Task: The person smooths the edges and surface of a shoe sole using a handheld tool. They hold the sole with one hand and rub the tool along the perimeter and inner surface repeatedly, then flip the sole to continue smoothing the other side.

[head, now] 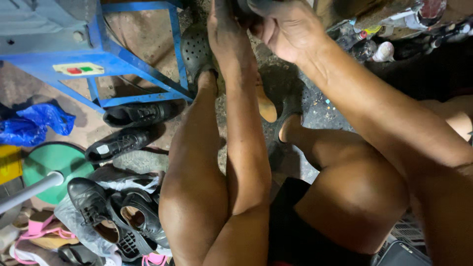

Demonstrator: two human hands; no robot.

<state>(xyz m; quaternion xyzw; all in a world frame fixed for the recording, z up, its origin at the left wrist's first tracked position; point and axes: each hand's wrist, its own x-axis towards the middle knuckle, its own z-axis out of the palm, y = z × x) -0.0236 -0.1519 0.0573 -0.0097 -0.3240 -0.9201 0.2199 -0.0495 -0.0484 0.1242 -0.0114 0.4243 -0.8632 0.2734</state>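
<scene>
A dark object [246, 10] is grasped by both hands at the top edge, above the knees. The left hand [224, 29] and the right hand [286, 27] are closed around it. Black shoes [133, 114] are seen on the floor beside a blue metal frame [143, 74].

Seen from above: both arms bare from shoulder to wrist, no sleeves, watch or rings in view on the left hand [227, 29] or the right hand [288, 27]. Legs bare too, below dark shorts [295, 231] (black, with a thin red edge at the hem). A dark perforated clog [196, 51] covers the left foot.
</scene>
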